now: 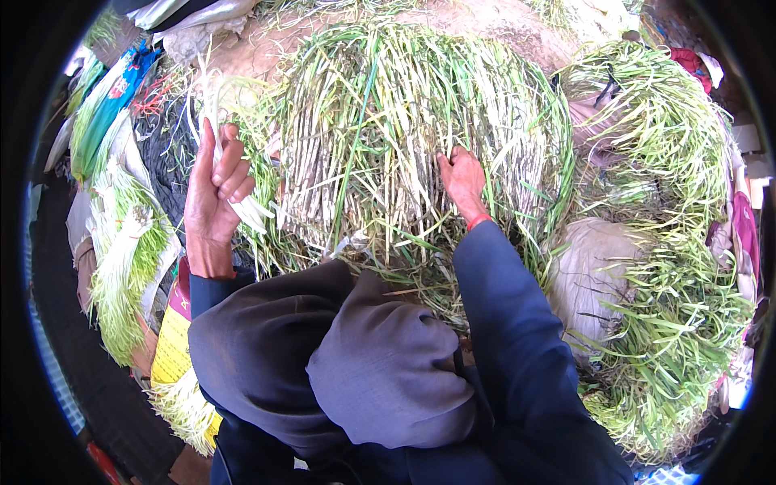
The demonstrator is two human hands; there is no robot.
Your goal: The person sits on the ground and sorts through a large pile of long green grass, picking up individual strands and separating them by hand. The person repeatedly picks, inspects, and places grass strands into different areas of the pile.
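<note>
My left hand (219,182) is raised at the left, its fingers closed around a small bunch of pale leafy stalks (247,212) whose white ends point down to the right. My right hand (462,180), with a red band at the wrist, rests on the large heap of long green-and-white stalks (388,139) in front of me. Its thumb and fingertips are at the stalks in the middle of the heap; whether they pinch one cannot be told.
Tied bundles of cleaned stalks (124,254) lie at the left, near a blue and green sack (109,103). More leafy stalks (679,291) are piled at the right around a pale cloth sack (591,273). A yellow printed sack (173,348) lies at lower left.
</note>
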